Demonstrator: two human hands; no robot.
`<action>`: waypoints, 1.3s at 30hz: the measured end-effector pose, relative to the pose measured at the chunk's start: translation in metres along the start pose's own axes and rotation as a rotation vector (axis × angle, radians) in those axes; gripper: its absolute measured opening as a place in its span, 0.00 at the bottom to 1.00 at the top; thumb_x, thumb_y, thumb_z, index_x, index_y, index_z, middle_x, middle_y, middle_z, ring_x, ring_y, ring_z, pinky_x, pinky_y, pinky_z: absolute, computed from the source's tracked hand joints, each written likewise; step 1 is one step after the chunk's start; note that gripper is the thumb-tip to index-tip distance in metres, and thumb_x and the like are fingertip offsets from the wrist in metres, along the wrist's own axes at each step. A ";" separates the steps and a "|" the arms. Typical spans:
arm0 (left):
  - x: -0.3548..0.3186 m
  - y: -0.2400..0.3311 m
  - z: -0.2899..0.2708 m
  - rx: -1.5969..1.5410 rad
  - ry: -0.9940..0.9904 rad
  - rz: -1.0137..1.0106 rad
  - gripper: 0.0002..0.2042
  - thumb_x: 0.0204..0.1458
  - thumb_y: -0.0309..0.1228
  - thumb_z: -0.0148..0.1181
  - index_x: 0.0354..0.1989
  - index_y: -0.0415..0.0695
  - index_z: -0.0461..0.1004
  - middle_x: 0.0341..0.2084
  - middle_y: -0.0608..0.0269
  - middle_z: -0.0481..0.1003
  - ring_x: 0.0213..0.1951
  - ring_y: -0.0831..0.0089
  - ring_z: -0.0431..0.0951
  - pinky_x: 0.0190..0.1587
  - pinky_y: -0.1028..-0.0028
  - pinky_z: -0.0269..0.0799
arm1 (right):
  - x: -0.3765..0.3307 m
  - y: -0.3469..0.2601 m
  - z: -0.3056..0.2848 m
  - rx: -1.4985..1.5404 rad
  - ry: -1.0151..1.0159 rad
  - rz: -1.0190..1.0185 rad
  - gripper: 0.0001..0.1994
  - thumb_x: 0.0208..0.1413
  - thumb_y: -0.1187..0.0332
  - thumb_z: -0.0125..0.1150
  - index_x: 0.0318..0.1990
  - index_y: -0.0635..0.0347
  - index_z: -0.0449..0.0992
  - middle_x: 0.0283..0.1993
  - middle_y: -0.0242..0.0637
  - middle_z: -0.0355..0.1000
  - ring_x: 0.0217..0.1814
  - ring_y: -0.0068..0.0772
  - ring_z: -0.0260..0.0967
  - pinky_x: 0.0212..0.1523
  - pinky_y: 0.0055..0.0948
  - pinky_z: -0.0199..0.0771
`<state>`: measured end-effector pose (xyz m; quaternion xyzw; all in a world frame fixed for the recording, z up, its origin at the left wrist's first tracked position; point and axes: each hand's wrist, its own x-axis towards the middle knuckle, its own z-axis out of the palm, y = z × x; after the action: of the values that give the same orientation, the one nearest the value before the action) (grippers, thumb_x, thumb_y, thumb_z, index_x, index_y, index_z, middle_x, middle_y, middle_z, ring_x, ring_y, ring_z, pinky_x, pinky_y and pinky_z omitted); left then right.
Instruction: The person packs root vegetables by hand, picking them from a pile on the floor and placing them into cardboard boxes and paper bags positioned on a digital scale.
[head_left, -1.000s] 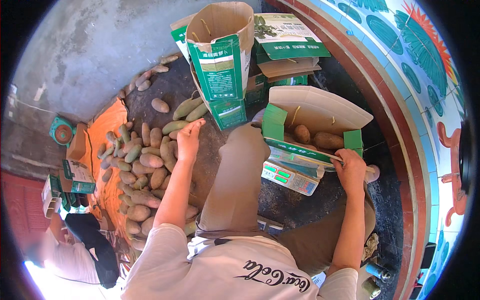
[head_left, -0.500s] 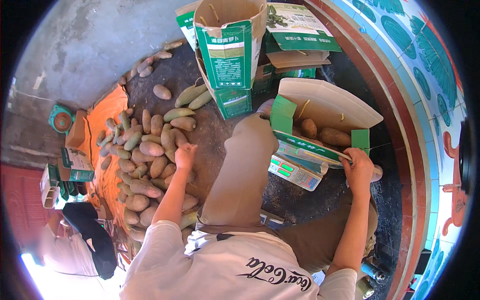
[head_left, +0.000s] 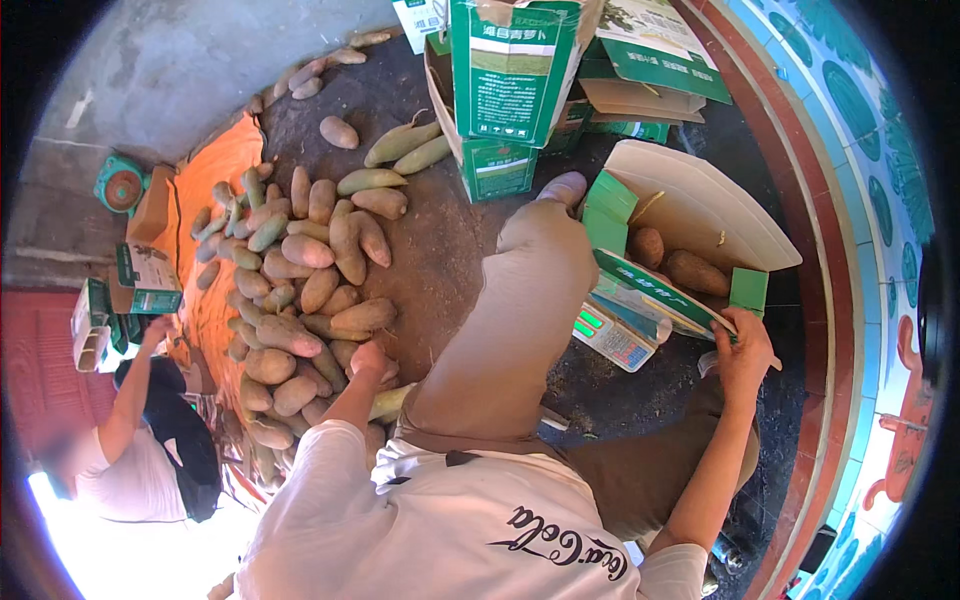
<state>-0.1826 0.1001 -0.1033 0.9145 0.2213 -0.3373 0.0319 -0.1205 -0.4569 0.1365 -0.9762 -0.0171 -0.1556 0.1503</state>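
Two hands apart: left hand point(head_left: 368, 358) on sweet potatoes point(head_left: 300, 290), right hand point(head_left: 742, 345) gripping box point(head_left: 690, 225).

Sweet potatoes point(head_left: 300, 300): matt, rough, dusty skins. Box point(head_left: 690, 230): cardboard, glossy green print outside, plain matt inside. Scale point(head_left: 612, 340): smooth plastic. Floor point(head_left: 440, 250): rough, dirt-covered. Sheet point(head_left: 215, 180): orange, smooth plastic-looking. Wall point(head_left: 850, 180): glossy tile. Shirt point(head_left: 470, 520): matt cloth.

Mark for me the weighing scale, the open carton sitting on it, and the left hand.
weighing scale point(head_left: 612, 338), head view, on its display and keypad face.
open carton point(head_left: 700, 205), head view, on the pale inner flap.
left hand point(head_left: 368, 360), head view, on its back, among the tubers.
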 end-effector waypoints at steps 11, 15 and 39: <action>-0.011 -0.043 0.022 0.464 -0.092 0.059 0.25 0.52 0.40 0.54 0.60 0.55 0.61 0.64 0.63 0.54 0.65 0.60 0.54 0.63 0.50 0.49 | 0.000 0.008 0.008 -0.014 0.010 0.004 0.11 0.41 0.77 0.66 0.34 0.63 0.74 0.33 0.43 0.72 0.36 0.44 0.71 0.38 0.34 0.69; -0.028 -0.036 0.012 0.324 -0.211 -0.026 0.25 0.52 0.37 0.55 0.60 0.56 0.61 0.62 0.64 0.57 0.61 0.59 0.61 0.61 0.55 0.56 | -0.003 0.010 0.004 -0.065 0.014 0.007 0.10 0.41 0.73 0.66 0.33 0.59 0.74 0.32 0.40 0.73 0.36 0.44 0.71 0.36 0.37 0.69; -0.004 0.017 -0.009 -0.019 -0.159 -0.041 0.38 0.36 0.50 0.68 0.54 0.41 0.64 0.53 0.52 0.69 0.54 0.57 0.71 0.54 0.66 0.68 | -0.001 0.001 0.000 -0.037 0.032 0.012 0.10 0.41 0.72 0.66 0.33 0.59 0.73 0.30 0.40 0.71 0.36 0.45 0.69 0.36 0.39 0.67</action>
<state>-0.1726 0.0855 -0.0955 0.8798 0.2398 -0.4073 0.0511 -0.1211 -0.4575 0.1364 -0.9762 -0.0060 -0.1708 0.1332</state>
